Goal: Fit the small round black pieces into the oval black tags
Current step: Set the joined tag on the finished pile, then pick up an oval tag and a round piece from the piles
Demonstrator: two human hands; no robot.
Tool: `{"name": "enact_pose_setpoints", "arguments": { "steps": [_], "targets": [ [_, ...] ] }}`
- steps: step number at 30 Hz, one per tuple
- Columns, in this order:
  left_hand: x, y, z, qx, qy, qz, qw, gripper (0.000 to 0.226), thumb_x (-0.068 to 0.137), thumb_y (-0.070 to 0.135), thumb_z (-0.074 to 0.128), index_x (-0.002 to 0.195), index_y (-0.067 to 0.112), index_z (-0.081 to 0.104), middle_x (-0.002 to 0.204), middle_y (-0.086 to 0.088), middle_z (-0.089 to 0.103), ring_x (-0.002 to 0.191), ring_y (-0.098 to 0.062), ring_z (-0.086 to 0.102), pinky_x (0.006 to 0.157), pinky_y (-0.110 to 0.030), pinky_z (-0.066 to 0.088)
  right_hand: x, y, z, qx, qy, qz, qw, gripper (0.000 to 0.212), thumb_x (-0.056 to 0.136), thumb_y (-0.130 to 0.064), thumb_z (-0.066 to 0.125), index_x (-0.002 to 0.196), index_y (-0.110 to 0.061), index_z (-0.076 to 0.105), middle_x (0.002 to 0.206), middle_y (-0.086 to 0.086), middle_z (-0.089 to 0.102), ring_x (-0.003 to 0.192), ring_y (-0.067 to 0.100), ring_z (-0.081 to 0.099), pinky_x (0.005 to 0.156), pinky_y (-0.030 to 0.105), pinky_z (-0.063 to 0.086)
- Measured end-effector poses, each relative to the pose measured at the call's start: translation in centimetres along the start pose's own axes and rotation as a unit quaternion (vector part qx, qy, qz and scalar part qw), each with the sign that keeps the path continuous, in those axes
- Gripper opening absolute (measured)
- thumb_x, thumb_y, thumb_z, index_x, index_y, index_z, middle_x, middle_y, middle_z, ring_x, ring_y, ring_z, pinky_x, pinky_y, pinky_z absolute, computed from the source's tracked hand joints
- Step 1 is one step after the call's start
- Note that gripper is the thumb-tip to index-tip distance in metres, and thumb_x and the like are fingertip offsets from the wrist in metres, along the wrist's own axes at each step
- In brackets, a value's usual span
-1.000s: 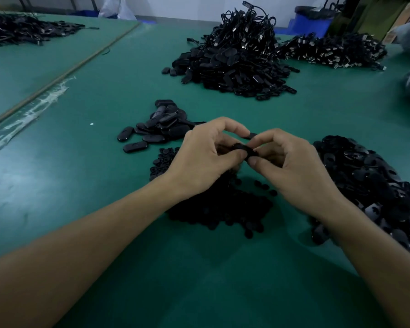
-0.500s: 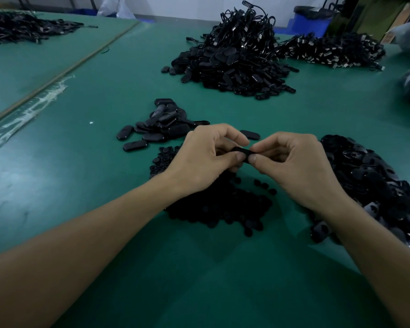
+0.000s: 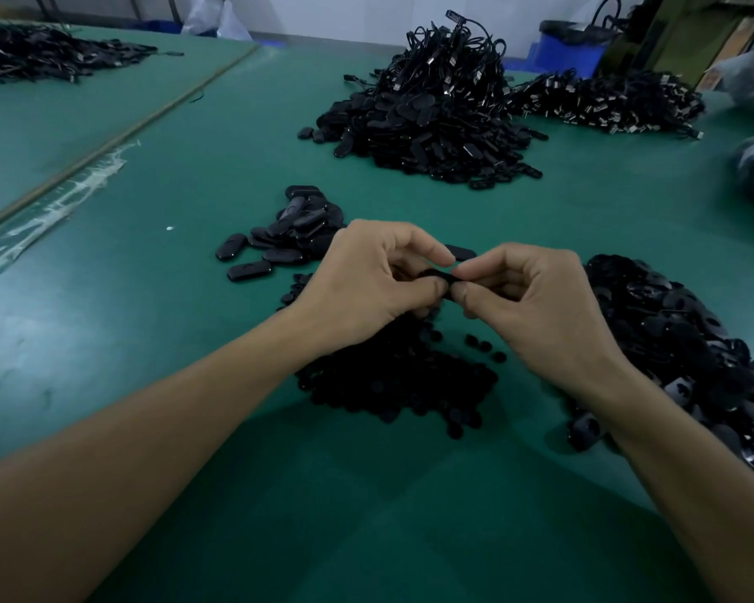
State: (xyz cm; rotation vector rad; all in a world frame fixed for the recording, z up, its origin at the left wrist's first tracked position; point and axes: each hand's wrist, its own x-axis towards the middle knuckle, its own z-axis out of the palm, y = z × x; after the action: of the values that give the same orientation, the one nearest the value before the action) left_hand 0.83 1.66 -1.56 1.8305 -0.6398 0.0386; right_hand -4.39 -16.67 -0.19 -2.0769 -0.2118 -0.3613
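On the table (image 3: 149, 350), the left hand (image 3: 366, 285) and right hand (image 3: 527, 306) meet at the middle, pinching a single tag (image 3: 436, 276) between them above a pile of small round pieces (image 3: 401, 385) that lies under and in front of them. A small cluster of tags (image 3: 288, 237) lies just behind the left hand, and a large heap of tags (image 3: 680, 354) spreads to the right of the right hand, reaching under its wrist. Farther back sits a corded heap (image 3: 432, 115) with a second heap (image 3: 606, 102) to its right, a bin (image 3: 571, 50) behind that, and another heap (image 3: 49, 54) far left on the neighbouring table (image 3: 40, 132).
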Motion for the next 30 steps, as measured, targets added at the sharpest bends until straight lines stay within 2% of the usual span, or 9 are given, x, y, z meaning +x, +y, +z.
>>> {"name": "enact_pose_setpoints", "arguments": {
  "steps": [3, 6, 10, 12, 16, 19, 24, 27, 30],
  "targets": [
    [0.4, 0.0, -0.6, 0.011, 0.046, 0.002, 0.999, 0.024, 0.082, 0.005, 0.077, 0.085, 0.028, 0.07, 0.072, -0.002, 0.076, 0.063, -0.018, 0.073, 0.069, -0.035, 0.062, 0.4, 0.2, 0.0, -0.034, 0.003, 0.007, 0.999, 0.021, 0.094, -0.011, 0.066, 0.095, -0.031, 0.073, 0.079, -0.012, 0.074, 0.078, 0.002, 0.07, 0.072, 0.016, 0.052],
    [0.8, -0.8, -1.8, 0.023, 0.144, -0.019, 0.989, 0.026, 0.084, 0.002, 0.075, 0.084, 0.027, 0.069, 0.073, 0.003, 0.075, 0.064, -0.014, 0.074, 0.068, -0.027, 0.059, 0.6, 0.7, -1.0, -0.192, 0.013, 0.018, 0.981, 0.025, 0.096, -0.009, 0.059, 0.112, -0.023, 0.072, 0.101, -0.01, 0.072, 0.09, 0.001, 0.064, 0.084, 0.012, 0.048],
    [1.3, -2.5, -4.6, 0.082, 0.221, -0.051, 0.97, 0.031, 0.081, 0.004, 0.075, 0.081, 0.035, 0.07, 0.082, 0.009, 0.074, 0.072, -0.009, 0.075, 0.078, -0.032, 0.062, 0.5, 1.8, -3.4, -0.404, -0.015, 0.111, 0.908, 0.031, 0.094, -0.018, 0.055, 0.123, -0.017, 0.068, 0.125, 0.011, 0.067, 0.112, 0.033, 0.06, 0.099, 0.047, 0.049],
    [1.5, -3.2, -5.5, 0.081, 0.241, -0.071, 0.965, 0.031, 0.077, 0.003, 0.075, 0.078, 0.034, 0.071, 0.082, 0.008, 0.074, 0.072, -0.011, 0.076, 0.079, -0.033, 0.062, 0.3, 1.4, -3.8, -0.437, -0.017, 0.152, 0.886, 0.033, 0.094, -0.025, 0.057, 0.124, -0.019, 0.067, 0.126, 0.011, 0.066, 0.116, 0.037, 0.057, 0.099, 0.051, 0.048],
    [1.6, -4.3, -6.4, 0.137, 0.26, -0.072, 0.953, 0.031, 0.081, 0.006, 0.076, 0.078, 0.035, 0.069, 0.076, 0.015, 0.071, 0.064, -0.001, 0.072, 0.066, -0.016, 0.057, 0.2, 1.1, -3.8, -0.436, -0.032, 0.167, 0.884, 0.025, 0.093, -0.027, 0.061, 0.115, -0.02, 0.07, 0.114, 0.008, 0.07, 0.11, 0.034, 0.06, 0.096, 0.049, 0.05],
    [1.5, -4.9, -6.7, 0.202, 0.249, -0.065, 0.945, 0.017, 0.086, 0.013, 0.076, 0.091, 0.029, 0.073, 0.078, 0.022, 0.064, 0.068, 0.008, 0.064, 0.072, -0.006, 0.051, 0.2, 1.4, -3.7, -0.412, -0.027, 0.155, 0.897, 0.021, 0.095, -0.019, 0.063, 0.113, -0.014, 0.072, 0.108, 0.011, 0.072, 0.102, 0.033, 0.064, 0.091, 0.05, 0.054],
    [1.3, -5.4, -7.1, 0.267, 0.249, -0.068, 0.929, 0.023, 0.086, 0.025, 0.079, 0.108, 0.019, 0.076, 0.082, 0.013, 0.064, 0.071, 0.005, 0.057, 0.074, -0.011, 0.045, 0.3, 2.2, -3.8, -0.387, 0.009, 0.131, 0.913, 0.025, 0.102, -0.017, 0.051, 0.115, -0.014, 0.072, 0.109, 0.016, 0.07, 0.088, 0.035, 0.065, 0.077, 0.048, 0.058],
    [1.3, -5.6, -7.2, 0.301, 0.249, -0.079, 0.917, 0.024, 0.088, 0.03, 0.077, 0.109, 0.02, 0.076, 0.089, 0.003, 0.066, 0.071, -0.003, 0.055, 0.075, -0.022, 0.044, 0.5, 2.5, -3.6, -0.321, 0.018, 0.105, 0.941, 0.028, 0.102, -0.012, 0.049, 0.119, -0.013, 0.071, 0.109, 0.005, 0.07, 0.085, 0.021, 0.064, 0.074, 0.028, 0.055],
    [1.3, -5.2, -7.1, 0.33, 0.255, -0.063, 0.907, 0.018, 0.09, 0.031, 0.073, 0.106, 0.023, 0.075, 0.109, -0.002, 0.064, 0.094, -0.007, 0.052, 0.084, -0.023, 0.04, 0.6, 2.0, -3.3, -0.2, 0.002, 0.104, 0.974, 0.027, 0.098, -0.009, 0.054, 0.114, -0.023, 0.071, 0.095, -0.008, 0.068, 0.075, 0.003, 0.064, 0.06, 0.008, 0.039]
  ]
}}
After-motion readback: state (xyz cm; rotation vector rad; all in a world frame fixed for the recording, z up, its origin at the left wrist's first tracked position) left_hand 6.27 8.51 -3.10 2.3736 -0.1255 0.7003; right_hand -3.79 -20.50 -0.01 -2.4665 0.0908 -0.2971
